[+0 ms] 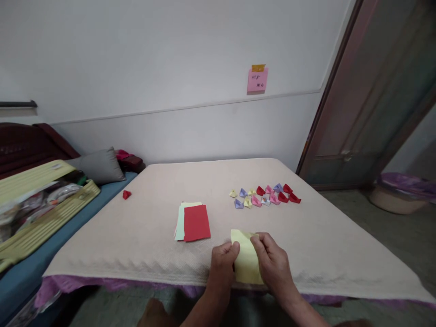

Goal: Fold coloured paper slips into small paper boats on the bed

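Yellow sheet (pixel 248 263) of paper, held between two bare hands at the near edge of the table, roughly upright and partly hidden by the fingers. The left hand (pixel 222 262) pinches its left side, thumb laid over the paper near the upper corner; the right hand (pixel 273 260) grips the upper right, thumb and fingers closed on the margin, where the top edge bends slightly. Whether a crease runs across the sheet cannot be told.

Beyond the hands, on a cream cover (pixel 150 243), lie two paper groups. Left of the hands is a loose pile: a red sheet (pixel 196 223) on top, overlapping a pale green sheet (pixel 179 226) whose left part shows. Farther back and to the right, small folded paper pieces (pixel 256 201) stand close together in two uneven rows, in yellow, violet, red, pink and white. A small red object (pixel 126 194), its form unclear, lies near the left edge.

At the periphery: a pink note (pixel 257 81) taped to the white wall (pixel 143 68); at left, a grey pillow (pixel 100 167) and an open yellow case (pixel 76 213) on a blue surface (pixel 44 247); at right, a tub (pixel 386 200) with a purple liner (pixel 403 182).
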### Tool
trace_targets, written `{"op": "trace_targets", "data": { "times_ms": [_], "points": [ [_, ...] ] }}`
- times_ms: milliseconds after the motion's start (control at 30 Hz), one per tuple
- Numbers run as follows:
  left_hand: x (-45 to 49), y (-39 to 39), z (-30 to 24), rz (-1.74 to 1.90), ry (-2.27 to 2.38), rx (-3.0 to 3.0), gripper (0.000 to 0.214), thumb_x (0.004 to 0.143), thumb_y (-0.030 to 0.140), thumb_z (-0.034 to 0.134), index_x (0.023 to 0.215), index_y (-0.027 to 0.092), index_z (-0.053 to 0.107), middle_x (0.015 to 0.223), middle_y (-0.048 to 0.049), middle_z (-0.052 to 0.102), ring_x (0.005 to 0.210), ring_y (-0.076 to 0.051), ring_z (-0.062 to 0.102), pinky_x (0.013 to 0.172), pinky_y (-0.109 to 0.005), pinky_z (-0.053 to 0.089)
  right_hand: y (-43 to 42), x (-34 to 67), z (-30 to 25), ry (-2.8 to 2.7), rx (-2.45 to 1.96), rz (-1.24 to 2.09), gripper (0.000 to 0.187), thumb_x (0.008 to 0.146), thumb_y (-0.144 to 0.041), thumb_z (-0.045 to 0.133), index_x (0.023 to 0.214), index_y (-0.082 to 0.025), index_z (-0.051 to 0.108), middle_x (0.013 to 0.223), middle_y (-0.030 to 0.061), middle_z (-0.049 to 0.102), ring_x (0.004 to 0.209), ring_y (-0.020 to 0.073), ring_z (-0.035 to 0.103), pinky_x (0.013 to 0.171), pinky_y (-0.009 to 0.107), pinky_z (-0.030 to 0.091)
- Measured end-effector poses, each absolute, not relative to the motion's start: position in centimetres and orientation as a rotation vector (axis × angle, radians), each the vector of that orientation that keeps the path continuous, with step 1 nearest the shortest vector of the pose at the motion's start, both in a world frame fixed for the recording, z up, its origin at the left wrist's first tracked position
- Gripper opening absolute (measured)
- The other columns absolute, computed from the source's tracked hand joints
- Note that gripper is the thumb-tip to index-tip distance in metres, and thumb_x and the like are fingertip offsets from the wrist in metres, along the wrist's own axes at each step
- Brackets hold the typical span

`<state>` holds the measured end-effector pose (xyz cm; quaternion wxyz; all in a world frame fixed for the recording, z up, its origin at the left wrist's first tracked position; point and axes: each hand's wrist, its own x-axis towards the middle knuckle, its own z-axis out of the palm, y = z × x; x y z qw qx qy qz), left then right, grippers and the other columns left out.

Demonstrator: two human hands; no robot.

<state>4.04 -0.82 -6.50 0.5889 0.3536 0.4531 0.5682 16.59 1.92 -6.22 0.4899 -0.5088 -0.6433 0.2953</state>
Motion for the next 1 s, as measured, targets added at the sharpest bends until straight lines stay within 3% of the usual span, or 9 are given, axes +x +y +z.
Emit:
{"op": "trace_targets", "data": {
  "times_ms": [200,367,567,700,867,1000],
  "points": [
    [3.6,-0.5,-5.8,1.446,1.004,0.836,0.025,0.063,0.029,0.073,0.077,0.014,0.059,0.065,0.0010,0.057,0.057,-0.012,0.048,0.053,-0.023,0.037,1.6,16.6,-6.0,-1.555,-1.235,0.828,0.027,0.087,-0.042,0.044,0.074,-0.020,0.051,0.059,-0.0033,0.051,0.054,0.0135,0.048,0.051,0.021,0.038],
    [2.7,-0.3,-5.5,1.459,1.109,0.849,0.024,0.072,0.033,0.062,0.061,0.017,0.048,0.051,0.0056,0.043,0.046,-0.008,0.035,0.046,-0.021,0.028,1.3,16.2,-6.1,-1.589,-1.205,0.876,0.029,0.087,-0.042,0.043,0.070,-0.020,0.050,0.059,-0.0036,0.048,0.055,0.0129,0.046,0.050,0.021,0.036],
    [2.4,-0.6,-4.9,1.521,1.218,0.890,0.033,0.077,0.037,0.056,0.053,0.018,0.043,0.049,0.0062,0.033,0.047,-0.009,0.028,0.045,-0.023,0.023,1.1,16.0,-6.0,-1.610,-1.196,0.905,0.029,0.087,-0.043,0.042,0.071,-0.020,0.050,0.061,-0.0030,0.049,0.057,0.0133,0.047,0.053,0.021,0.037],
    [2.4,-0.7,-4.1,1.561,1.298,0.925,0.036,0.075,0.044,0.056,0.051,0.020,0.043,0.050,0.0045,0.036,0.048,-0.011,0.032,0.046,-0.025,0.026,1.2,16.0,-5.9,-1.622,-1.202,0.888,0.029,0.087,-0.042,0.042,0.069,-0.020,0.048,0.061,-0.0030,0.048,0.059,0.0134,0.046,0.055,0.021,0.037],
    [3.0,-0.7,-4.6,1.354,1.231,0.951,0.036,0.071,0.050,0.059,0.062,0.016,0.054,0.055,0.0030,0.047,0.053,-0.011,0.041,0.050,-0.023,0.031,1.4,16.4,-6.0,-1.614,-1.221,0.856,0.028,0.087,-0.041,0.043,0.069,-0.020,0.048,0.059,-0.0042,0.046,0.056,0.0124,0.044,0.052,0.021,0.035],
    [3.5,-0.6,-5.7,1.290,1.248,0.967,0.039,0.067,0.048,0.064,0.052,0.015,0.051,0.047,0.0037,0.043,0.047,-0.009,0.037,0.046,-0.023,0.028,2.1,17.1,-5.6,-1.556,-1.213,0.865,0.028,0.086,-0.041,0.045,0.068,-0.020,0.048,0.057,-0.0044,0.044,0.054,0.0121,0.043,0.050,0.021,0.035]
  ]
}}
